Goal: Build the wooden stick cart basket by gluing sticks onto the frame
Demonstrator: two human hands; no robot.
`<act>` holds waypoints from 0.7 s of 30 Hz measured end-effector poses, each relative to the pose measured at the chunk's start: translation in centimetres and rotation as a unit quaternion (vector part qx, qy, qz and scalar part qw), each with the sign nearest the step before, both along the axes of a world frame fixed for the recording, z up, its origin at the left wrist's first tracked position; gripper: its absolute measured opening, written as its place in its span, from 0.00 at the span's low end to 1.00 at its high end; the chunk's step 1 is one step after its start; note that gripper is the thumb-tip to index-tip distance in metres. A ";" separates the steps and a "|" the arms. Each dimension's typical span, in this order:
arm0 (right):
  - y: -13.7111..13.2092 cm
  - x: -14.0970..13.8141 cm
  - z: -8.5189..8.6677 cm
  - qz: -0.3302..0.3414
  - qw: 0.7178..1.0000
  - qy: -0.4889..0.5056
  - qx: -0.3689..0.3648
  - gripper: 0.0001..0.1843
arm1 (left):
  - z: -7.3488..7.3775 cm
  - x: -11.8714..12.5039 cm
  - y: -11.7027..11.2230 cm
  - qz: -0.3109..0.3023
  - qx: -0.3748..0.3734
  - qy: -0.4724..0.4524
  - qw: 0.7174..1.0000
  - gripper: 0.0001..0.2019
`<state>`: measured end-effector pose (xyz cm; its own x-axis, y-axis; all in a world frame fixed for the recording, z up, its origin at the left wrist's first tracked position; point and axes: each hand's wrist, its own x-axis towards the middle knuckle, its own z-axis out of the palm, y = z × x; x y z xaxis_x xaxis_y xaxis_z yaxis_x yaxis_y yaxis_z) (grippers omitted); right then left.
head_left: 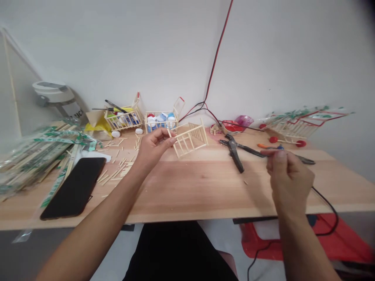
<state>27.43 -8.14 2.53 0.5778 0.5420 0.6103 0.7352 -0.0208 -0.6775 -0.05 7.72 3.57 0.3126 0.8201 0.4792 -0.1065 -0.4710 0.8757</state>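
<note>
My left hand (158, 145) pinches one corner of a small open frame (191, 138) built from thin wooden sticks, held tilted above the table. On the right, my right hand (288, 175) is raised with thumb and fingers pressed together. Whatever may be between those fingertips is blurred and I cannot make it out. A dark pair of pliers (233, 153) lies on the wood between the hands, beside a black tool (249, 150). Partly behind my right hand lies another tool with a dark tip (306, 160). Short cut sticks (121, 168) are scattered left of my left hand.
Two finished stick carts (125, 121) (160, 120) holding bottle caps stand by the wall, and another cart with red wheels (293, 127) at right. A phone (74, 187) and bagged sticks (32, 156) lie left. A red stool (345, 238) stands below the table.
</note>
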 end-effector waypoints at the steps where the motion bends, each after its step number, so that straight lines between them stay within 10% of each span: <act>1: -0.7 0.9 0.1 -0.019 0.999 -0.020 -0.038 0.21 | 0.0 0.0 -0.1 0.002 0.002 0.002 1.000 0.09; 13: -3.2 3.2 -3.1 0.047 0.928 -0.105 -0.353 0.15 | 0.0 0.4 -0.4 0.008 -0.006 0.002 1.000 0.10; 21: -2.9 4.0 -4.8 0.056 0.913 -0.126 -0.383 0.13 | -0.6 0.5 -0.1 -0.030 -0.027 -0.022 0.999 0.11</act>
<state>31.47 -11.02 -2.25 0.3858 0.9129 0.1334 0.8926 -0.3328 -0.3042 0.46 7.59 3.01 0.3411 0.8258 0.4491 -0.1723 -0.4147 0.8935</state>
